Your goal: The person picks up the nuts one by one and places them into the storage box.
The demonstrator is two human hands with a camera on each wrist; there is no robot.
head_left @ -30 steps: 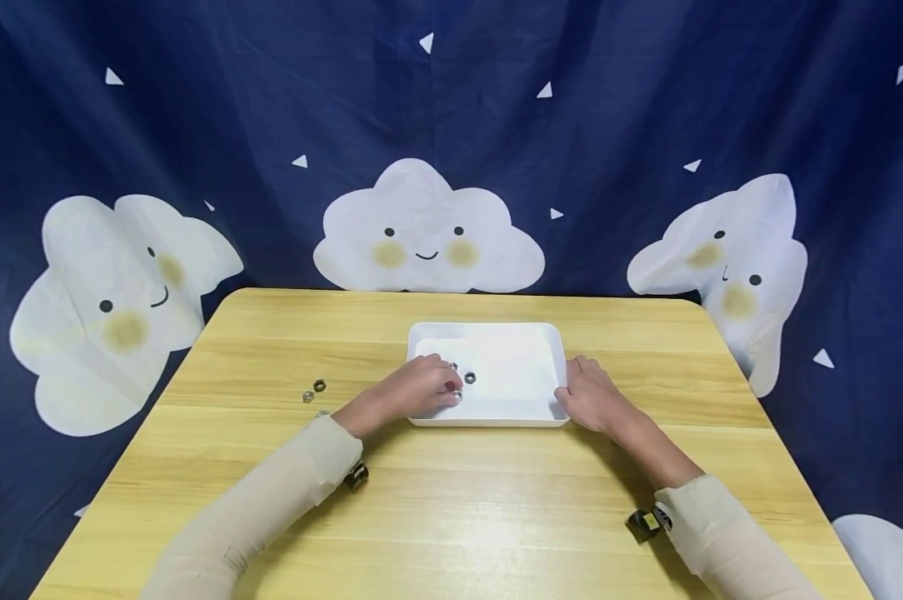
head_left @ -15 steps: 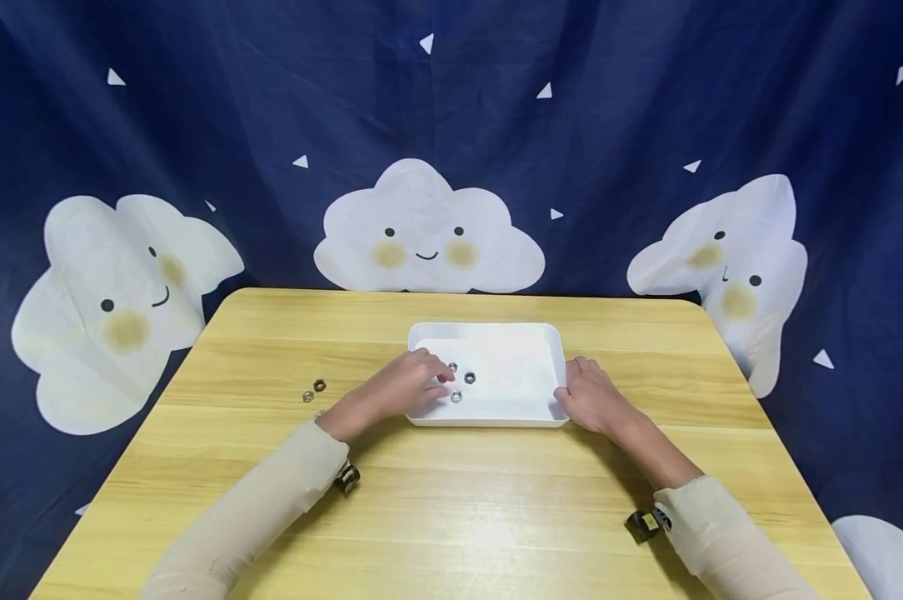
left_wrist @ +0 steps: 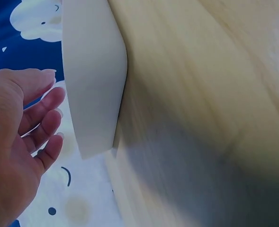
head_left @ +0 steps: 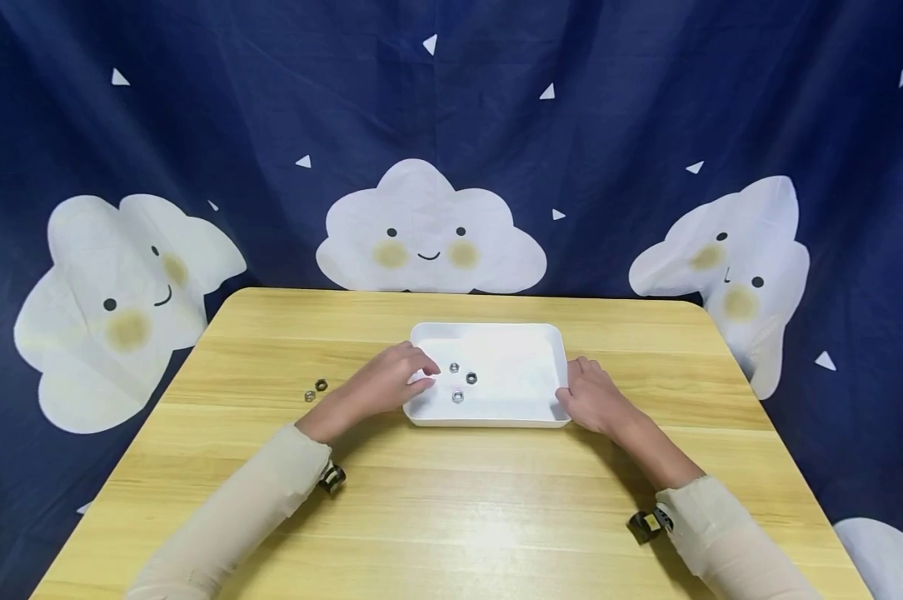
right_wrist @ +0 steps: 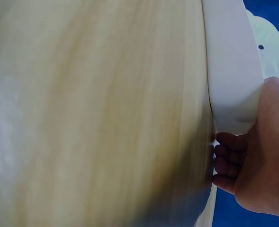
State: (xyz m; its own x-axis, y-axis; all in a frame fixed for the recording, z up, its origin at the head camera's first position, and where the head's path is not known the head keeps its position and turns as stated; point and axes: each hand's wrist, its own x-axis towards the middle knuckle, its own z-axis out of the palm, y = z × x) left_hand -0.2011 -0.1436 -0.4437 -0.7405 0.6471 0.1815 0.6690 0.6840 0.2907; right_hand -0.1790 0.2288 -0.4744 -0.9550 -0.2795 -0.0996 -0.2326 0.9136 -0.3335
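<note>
A white rectangular tray lies on the wooden table with three metal hex nuts in its left half: a silver one at the back, a dark one and a silver one in front. Over the tray's left rim hovers my left hand, fingers loosely bent, thumb and fingertips apart, nothing between them; the left wrist view shows the same hand beside the tray wall. My right hand holds the right rim, thumb over the edge, with its other fingers curled outside the wall.
To the left on the wooden table, a dark hex nut and a silver hex nut lie close together near my left forearm. A dark blue curtain with cloud prints hangs behind the table's far edge.
My left hand has let go of the front silver nut in the tray and drawn back left to the rim. A nut seen beside the left wrist is now hidden. The right hand stays put.
</note>
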